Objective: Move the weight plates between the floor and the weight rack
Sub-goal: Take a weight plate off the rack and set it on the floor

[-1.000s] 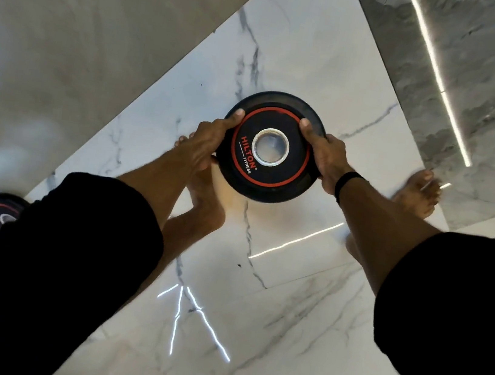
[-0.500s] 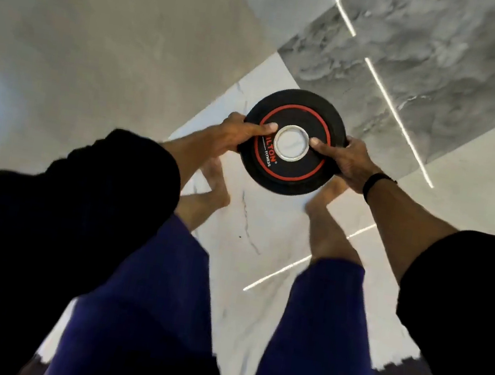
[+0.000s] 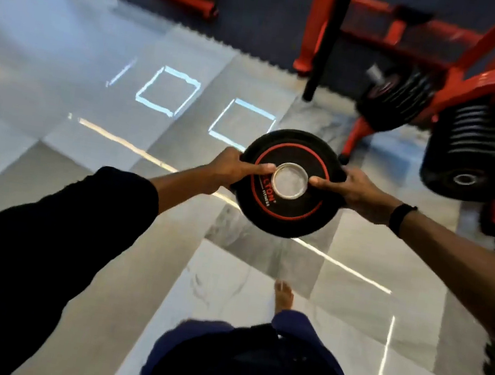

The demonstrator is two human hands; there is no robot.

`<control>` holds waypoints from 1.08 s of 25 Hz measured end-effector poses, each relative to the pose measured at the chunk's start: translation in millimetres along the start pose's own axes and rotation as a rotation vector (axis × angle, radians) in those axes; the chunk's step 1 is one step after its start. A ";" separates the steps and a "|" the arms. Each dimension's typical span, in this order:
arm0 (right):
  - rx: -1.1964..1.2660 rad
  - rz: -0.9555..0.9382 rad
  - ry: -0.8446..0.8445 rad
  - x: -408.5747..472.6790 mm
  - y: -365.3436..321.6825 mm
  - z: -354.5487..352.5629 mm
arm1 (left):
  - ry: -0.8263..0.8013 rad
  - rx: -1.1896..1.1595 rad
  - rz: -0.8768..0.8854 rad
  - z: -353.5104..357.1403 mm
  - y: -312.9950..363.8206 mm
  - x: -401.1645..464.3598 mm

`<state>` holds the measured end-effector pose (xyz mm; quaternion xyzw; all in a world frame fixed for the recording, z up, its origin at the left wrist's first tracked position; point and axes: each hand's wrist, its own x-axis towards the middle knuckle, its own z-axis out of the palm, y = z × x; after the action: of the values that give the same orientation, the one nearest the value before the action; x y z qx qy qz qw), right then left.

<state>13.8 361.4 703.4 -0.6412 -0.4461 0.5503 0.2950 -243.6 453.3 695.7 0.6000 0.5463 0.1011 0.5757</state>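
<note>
We find one black weight plate [image 3: 290,184] held in the air in front of the body, face up and roughly level, above the marble floor [image 3: 86,196]. The left hand [image 3: 232,169] grips the plate's left rim, thumb laid across the top face toward the hub. The right hand [image 3: 350,191] grips the right rim in the same way, thumb pointing inward. Both hands are closed on the plate; neither is free.

We judge the step in hand to be the carry toward the weight rack [image 3: 463,90], which stands ahead and to the right on the dark mat. Stacked plates [image 3: 471,148] already hang on its red frame.

For a sound carry, we advise keeping the two grips opposite one another so that the load stays balanced. The plate should stay level and close to the trunk until the rack is reached. One bare foot [image 3: 283,297] shows below the plate, so a slip would endanger the toes. At the rack, the steel-ringed centre hole [image 3: 290,181] must be turned to face a free peg before sliding on. We cannot tell from this view which peg is free.

Writing on the plate: white letters "LTON" are readable, the start hidden under the left thumb, with "FITNESS" in small print beneath. A red ring circles the face. No weight figure is legible.
</note>
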 end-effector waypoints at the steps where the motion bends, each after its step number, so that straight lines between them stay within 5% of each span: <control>1: 0.010 -0.054 0.044 -19.5 -18.5 -18.4 | 0.004 0.018 0.088 0.4 34.6 -5.7; 7: -0.049 -0.379 0.434 -132.0 -95.8 -113.1 | -0.008 0.047 0.613 35.3 188.7 -33.8; 11: -0.089 -0.425 0.637 -187.1 -92.9 -171.1 | -0.007 0.167 0.818 92.3 267.8 -36.8; 19: -0.164 -0.332 0.756 -227.5 -24.1 -319.3 | -0.159 0.200 0.944 253.7 345.5 41.4; 27: -0.128 -0.231 0.761 -199.8 12.0 -433.8 | -0.276 0.207 0.921 336.3 409.1 116.3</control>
<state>437.8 226.0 877.0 -0.7617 -0.4077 0.2080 0.4586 273.8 454.1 857.9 0.8411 0.1500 0.2097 0.4755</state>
